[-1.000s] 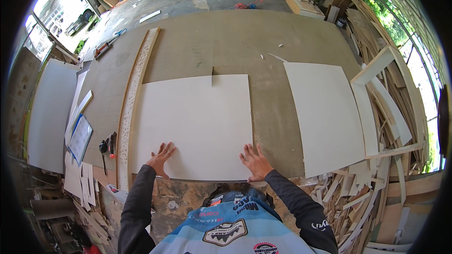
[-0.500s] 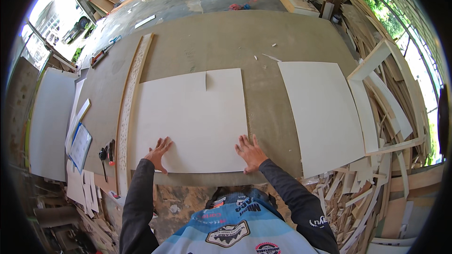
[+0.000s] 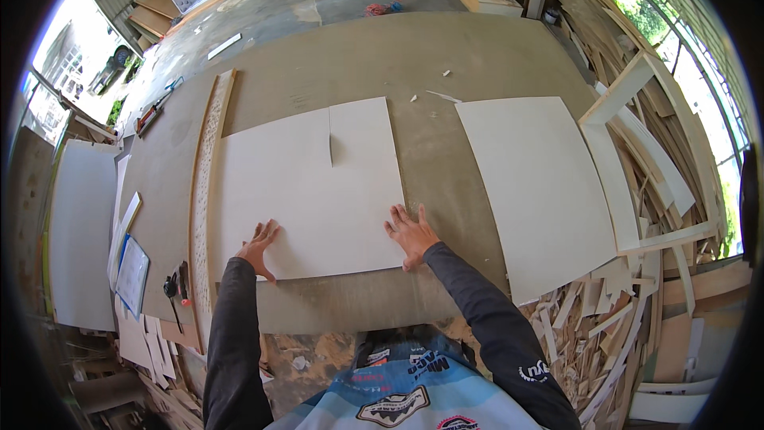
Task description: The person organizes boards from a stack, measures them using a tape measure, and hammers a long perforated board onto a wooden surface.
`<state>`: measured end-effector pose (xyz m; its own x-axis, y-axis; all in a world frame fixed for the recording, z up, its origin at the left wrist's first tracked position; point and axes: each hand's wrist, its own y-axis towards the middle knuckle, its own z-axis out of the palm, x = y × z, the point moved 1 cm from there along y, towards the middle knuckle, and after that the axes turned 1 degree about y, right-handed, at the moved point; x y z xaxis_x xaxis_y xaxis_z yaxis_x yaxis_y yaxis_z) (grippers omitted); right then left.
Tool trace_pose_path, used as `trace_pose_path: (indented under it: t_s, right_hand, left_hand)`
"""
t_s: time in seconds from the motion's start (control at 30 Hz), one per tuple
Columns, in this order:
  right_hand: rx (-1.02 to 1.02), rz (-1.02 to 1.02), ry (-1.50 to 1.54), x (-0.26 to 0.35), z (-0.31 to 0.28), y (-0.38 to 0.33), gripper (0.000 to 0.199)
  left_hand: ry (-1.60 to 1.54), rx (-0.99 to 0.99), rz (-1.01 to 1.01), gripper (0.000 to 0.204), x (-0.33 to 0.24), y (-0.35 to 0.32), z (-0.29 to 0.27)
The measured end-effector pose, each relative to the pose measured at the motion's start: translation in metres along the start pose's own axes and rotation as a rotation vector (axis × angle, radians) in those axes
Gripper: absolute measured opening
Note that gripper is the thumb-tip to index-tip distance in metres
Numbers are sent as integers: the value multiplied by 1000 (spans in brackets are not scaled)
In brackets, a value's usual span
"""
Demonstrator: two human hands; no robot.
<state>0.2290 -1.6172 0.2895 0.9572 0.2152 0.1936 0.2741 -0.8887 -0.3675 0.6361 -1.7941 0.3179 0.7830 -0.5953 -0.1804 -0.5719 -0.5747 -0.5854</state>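
A white sheet [image 3: 306, 199] lies flat on the brown worktop, with a dark slit or raised seam running inward from its far edge. My left hand [image 3: 259, 250] presses on the sheet's near left part, fingers spread and thumb at the near edge. On the near right corner rests my right hand [image 3: 411, 237], also with its fingers apart. Neither hand grips anything. Along the sheet's left side stands a long wooden strip frame [image 3: 210, 143] with a speckled inner face. Another white panel [image 3: 533, 183] lies apart on the right.
Left on the worktop [image 3: 334, 48] are a tape measure [image 3: 170, 287], a clipboard [image 3: 133, 271] and a caulking gun [image 3: 151, 115]. A white open frame [image 3: 613, 183] leans at the right, by stacked boards [image 3: 668, 119]. Wood offcuts [image 3: 573, 318] litter the floor nearby.
Both hands have pushed the white sheet away from the worktop's near edge, widening the strip of bare surface there. The slit looks longer now. My view has shifted slightly.
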Motion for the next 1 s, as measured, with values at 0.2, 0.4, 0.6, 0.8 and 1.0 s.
trace_pose_path:
  t_s: [0.2, 0.4, 0.6, 0.8, 1.0]
  right_hand:
    - [31, 45, 8, -19, -19, 28, 119]
    - [-4, 74, 27, -39, -32, 58, 120]
    - [-24, 107, 32, -59, -47, 87, 120]
    - [-44, 135, 36, -79, -62, 118, 119]
    - [-67, 147, 57, -98, -78, 145, 116]
  left_hand:
    - [0, -40, 32, 153, 15, 32, -21]
    - [-12, -104, 94, 154, 38, 65, -34]
    - [-19, -128, 135, 155, 55, 100, -54]
    - [-29, -143, 149, 156, 72, 131, -76]
    - [-14, -156, 154, 155, 84, 162, -99]
